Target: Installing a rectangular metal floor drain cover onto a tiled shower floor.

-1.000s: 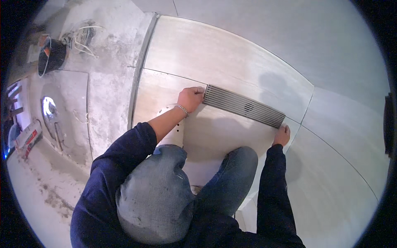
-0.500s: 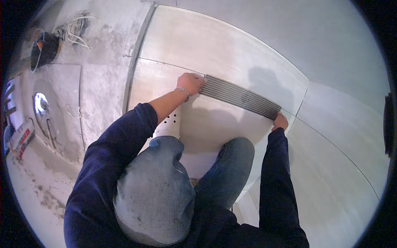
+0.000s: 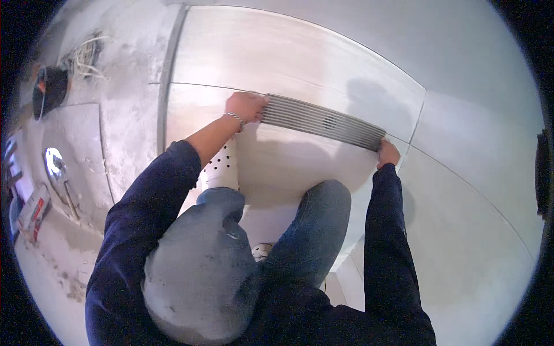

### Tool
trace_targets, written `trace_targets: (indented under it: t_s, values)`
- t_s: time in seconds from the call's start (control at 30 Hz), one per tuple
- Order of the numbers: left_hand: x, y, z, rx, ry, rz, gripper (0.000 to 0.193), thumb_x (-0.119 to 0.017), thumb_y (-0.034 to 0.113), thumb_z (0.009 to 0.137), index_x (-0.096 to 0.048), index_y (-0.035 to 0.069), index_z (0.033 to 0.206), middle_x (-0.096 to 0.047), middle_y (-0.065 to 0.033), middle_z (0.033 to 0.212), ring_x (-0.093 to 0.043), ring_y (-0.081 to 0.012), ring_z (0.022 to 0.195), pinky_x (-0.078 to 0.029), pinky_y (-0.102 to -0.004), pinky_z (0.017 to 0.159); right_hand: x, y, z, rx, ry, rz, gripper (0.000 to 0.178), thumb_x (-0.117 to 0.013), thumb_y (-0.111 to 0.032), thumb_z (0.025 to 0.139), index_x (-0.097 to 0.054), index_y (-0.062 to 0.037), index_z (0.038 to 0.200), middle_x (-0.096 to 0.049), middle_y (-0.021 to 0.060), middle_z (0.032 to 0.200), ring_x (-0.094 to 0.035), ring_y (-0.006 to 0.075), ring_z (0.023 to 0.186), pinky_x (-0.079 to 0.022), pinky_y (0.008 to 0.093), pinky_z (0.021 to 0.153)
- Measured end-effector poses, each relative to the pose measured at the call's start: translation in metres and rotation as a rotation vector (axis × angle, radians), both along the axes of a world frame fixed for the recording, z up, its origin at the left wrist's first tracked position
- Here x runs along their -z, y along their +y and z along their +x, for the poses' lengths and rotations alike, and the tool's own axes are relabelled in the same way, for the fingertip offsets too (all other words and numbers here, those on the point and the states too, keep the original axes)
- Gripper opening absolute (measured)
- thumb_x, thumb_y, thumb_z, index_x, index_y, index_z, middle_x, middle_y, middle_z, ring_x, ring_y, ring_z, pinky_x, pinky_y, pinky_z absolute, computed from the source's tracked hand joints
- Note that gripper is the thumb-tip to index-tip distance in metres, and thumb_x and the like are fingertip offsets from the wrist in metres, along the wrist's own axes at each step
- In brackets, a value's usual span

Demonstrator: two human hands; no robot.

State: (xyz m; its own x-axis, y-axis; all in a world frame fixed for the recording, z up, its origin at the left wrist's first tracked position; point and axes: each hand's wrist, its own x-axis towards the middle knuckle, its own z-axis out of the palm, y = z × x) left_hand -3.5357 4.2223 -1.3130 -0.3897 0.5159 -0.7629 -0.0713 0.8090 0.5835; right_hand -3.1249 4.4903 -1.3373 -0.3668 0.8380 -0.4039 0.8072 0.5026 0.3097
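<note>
A long, narrow slatted metal grate point(image 3: 323, 121) lies against the large pale floor tiles point(image 3: 277, 52), running along a tile joint and slanting down to the right. Its left end is pinched by my left hand point(image 3: 247, 107), which wears a chain bracelet on the wrist. At the other end my right hand point(image 3: 388, 153) is closed on the grate's right edge. A small patch of holes or slots shows right of its middle. Whether the grate sits in a recess or on top of the tiles I cannot tell.
My white perforated shoe point(image 3: 222, 164) stands below my left hand. To the left, past a metal edge strip point(image 3: 168, 81), rough dusty floor holds a black bucket point(image 3: 49, 92), loose cables point(image 3: 86, 57), a round trowel-like tool point(image 3: 56, 161) and a bag point(image 3: 34, 210). Tiled walls rise at right.
Both hands still hold the grate's ends. The whole view has shifted, so the grate, hands and floor appear slightly farther left and higher. More of my shoes shows.
</note>
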Motion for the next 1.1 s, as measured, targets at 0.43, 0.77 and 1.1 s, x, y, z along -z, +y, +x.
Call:
trace_targets:
  t_s: [0.43,0.77,1.1]
  values:
    - [0.011,0.007,0.005,0.032,0.021,0.023,0.04,-0.069,0.04,0.082,-0.066,0.0,0.081,-0.063,-0.0063,0.067,-0.058,-0.0127,0.053,-0.048,-0.0255,0.051,-0.016,0.029,0.025,0.555,0.604,-0.479,0.029,-0.05,-0.034,0.088,-0.066,-0.0132,0.077,-0.066,0.0046,0.071,-0.064,0.0218,0.061,-0.051,0.0389,0.061]
    - [-0.011,0.013,0.015,-0.155,-0.029,0.018,0.036,-0.069,0.036,0.082,-0.063,0.002,0.074,-0.06,-0.0036,0.064,-0.056,-0.0116,0.053,-0.046,-0.0262,0.05,-0.055,0.035,0.007,0.96,0.928,-0.705,0.018,-0.064,-0.017,0.083,-0.065,0.0008,0.08,-0.062,0.0096,0.065,-0.058,0.0168,0.051,-0.05,0.0314,0.045]
    - [-0.008,0.038,0.036,-0.208,-0.053,0.056,0.033,-0.068,0.033,0.084,-0.06,0.003,0.072,-0.057,-0.0031,0.061,-0.051,-0.0103,0.049,-0.039,-0.024,0.046,-0.005,0.064,0.068,0.251,0.829,-0.624,0.029,-0.062,-0.032,0.08,-0.067,-0.0034,0.083,-0.065,0.0122,0.07,-0.063,0.0217,0.057,-0.052,0.0354,0.058]
